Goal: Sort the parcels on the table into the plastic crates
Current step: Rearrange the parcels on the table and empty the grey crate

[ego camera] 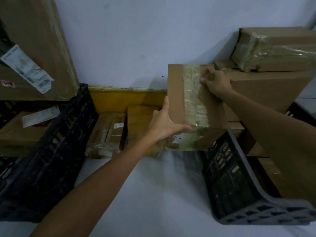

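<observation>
White table point(153, 194), left black crate point(42, 168), right black crate point(239, 185), taped parcels point(106, 134) lying between them by the wall

Both bare forearms are stretched out toward the far side. The left hand point(166, 124) is held flat, fingers straight and thumb splayed, against the left edge of a parcel point(176, 93). The right hand point(216, 83) is curled on its upper right part.

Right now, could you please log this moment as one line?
box: taped, held beside right crate | left hand: flat, supports its lower left corner | right hand: grips its upper right
</observation>
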Tool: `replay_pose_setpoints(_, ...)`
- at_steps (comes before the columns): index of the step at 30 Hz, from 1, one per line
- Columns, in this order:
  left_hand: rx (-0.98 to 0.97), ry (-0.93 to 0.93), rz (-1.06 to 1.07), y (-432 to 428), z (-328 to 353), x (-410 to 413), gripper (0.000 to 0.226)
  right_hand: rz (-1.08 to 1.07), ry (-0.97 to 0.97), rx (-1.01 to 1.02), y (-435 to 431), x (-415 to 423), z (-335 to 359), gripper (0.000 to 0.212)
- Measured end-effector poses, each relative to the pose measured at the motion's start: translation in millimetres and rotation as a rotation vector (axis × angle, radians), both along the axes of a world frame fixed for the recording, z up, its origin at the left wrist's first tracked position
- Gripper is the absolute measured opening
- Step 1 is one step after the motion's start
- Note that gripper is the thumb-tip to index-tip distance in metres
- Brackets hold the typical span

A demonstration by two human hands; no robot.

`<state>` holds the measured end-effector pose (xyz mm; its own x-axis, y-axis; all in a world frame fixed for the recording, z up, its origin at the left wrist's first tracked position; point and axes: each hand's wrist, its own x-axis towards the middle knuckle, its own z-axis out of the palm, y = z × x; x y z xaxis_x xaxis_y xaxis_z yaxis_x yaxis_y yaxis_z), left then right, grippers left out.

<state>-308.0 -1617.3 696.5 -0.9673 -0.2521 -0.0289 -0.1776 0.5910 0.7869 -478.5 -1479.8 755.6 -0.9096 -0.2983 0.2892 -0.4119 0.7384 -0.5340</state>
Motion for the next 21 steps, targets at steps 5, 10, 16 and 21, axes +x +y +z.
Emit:
replay_pose_setpoints(5,-0.015,-0.048,0.013,-2.4,-8.3,-5.7,0.143,0.055,-0.034,0.035,-5.2,-6.9,-5.8,0.043)
replay_pose_setpoints(10,-0.059,-0.120,0.018,-0.1,-30.7,-14.7,0.131,0.106,-0.134,0.163,-7.6,-15.1,-35.3,0.051)
replay_pose_setpoints(16,-0.345,-0.202,-0.029,-19.9,-65.9,-23.9,0.087,0.141,-0.376,0.577,-19.5,4.2,-121.8,0.061)
replay_pose_setpoints(21,-0.394,-0.289,0.034,-17.7,-99.5,-25.1,0.081,0.048,-0.292,0.571,-28.1,9.7,-135.0,0.060)
